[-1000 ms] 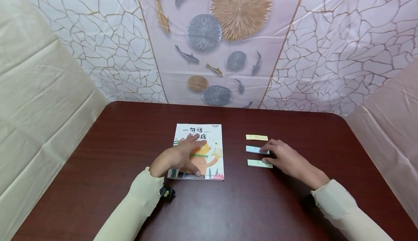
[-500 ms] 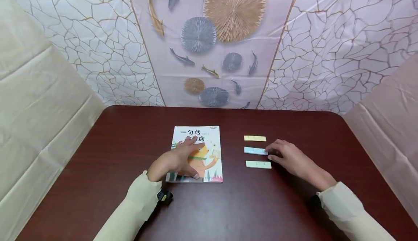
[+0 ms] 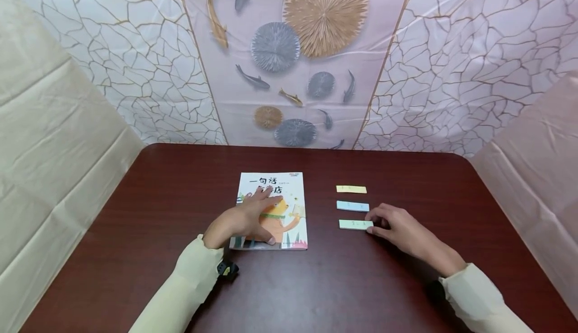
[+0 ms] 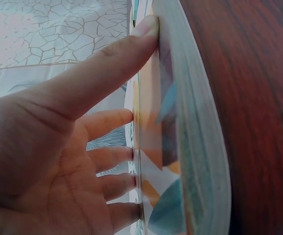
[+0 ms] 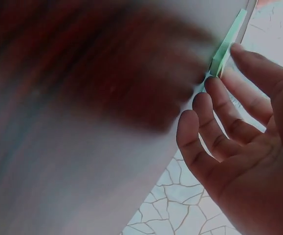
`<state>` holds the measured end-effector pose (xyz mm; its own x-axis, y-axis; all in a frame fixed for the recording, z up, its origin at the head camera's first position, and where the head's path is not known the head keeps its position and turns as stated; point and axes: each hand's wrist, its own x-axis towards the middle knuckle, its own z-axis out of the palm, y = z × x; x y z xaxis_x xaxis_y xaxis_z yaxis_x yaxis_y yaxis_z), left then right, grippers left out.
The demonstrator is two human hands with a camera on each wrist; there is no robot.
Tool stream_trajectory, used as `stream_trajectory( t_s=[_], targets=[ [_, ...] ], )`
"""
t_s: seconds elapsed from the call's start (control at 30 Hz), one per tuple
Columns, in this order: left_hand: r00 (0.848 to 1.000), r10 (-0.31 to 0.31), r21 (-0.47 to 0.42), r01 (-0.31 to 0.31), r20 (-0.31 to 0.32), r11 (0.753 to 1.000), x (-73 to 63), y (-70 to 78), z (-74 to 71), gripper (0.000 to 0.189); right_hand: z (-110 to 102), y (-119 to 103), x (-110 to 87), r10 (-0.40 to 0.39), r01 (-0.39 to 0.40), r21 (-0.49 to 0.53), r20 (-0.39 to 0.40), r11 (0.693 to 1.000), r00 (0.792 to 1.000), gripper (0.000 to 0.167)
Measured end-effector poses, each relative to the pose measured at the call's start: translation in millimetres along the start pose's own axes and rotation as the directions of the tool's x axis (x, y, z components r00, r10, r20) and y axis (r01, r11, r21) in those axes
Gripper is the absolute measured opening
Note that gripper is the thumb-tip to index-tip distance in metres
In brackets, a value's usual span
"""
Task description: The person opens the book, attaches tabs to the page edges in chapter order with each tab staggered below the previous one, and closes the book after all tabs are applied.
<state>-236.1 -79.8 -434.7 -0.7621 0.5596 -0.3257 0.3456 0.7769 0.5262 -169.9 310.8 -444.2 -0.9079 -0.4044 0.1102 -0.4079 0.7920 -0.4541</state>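
Observation:
My left hand [image 3: 247,217] rests on a picture book [image 3: 295,235] with its fingers spread over the cover. The left wrist view shows the thumb and fingertips touching the cover [image 4: 148,122], beside the thick edge of pages. With my right hand [image 3: 399,227] I pinch the right end of a green sticky-note pad [image 3: 353,224], which lies on the table. In the right wrist view the thumb is on one side of the green pad [image 5: 227,46] and the index finger on the other. Above it lie a blue sticky-note pad [image 3: 352,206] and a yellow one [image 3: 351,189].
The dark red-brown table [image 3: 280,293] has rounded far corners. A patterned curtain [image 3: 289,87] hangs behind it, and plain cream cloth [image 3: 58,137] closes off the sides. A black strap device [image 3: 228,270] sits at my left wrist.
My right hand has left the right end of the blue pad and come down toward me to the green pad. The left hand stays on the book. The head view has shifted slightly.

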Motion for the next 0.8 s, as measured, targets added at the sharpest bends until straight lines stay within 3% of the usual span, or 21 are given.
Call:
stream_trajectory(
  t_s=[0.53, 0.8],
  targets=[
    [1.0, 0.003, 0.008, -0.003, 0.0, 1.0, -1.7, 1.0, -1.2, 0.103, 4.3, -3.7, 2.0, -0.052, 0.051, -0.074, -0.014, 0.996, 0.999, 0.015],
    [0.998, 0.043, 0.016, -0.042, -0.042, 0.999, -4.3, -0.4, 1.3, 0.098, -0.8, -7.7, -0.1, -0.019, 0.019, -0.12, -0.002, 0.993, 1.0, 0.022]
  ],
)
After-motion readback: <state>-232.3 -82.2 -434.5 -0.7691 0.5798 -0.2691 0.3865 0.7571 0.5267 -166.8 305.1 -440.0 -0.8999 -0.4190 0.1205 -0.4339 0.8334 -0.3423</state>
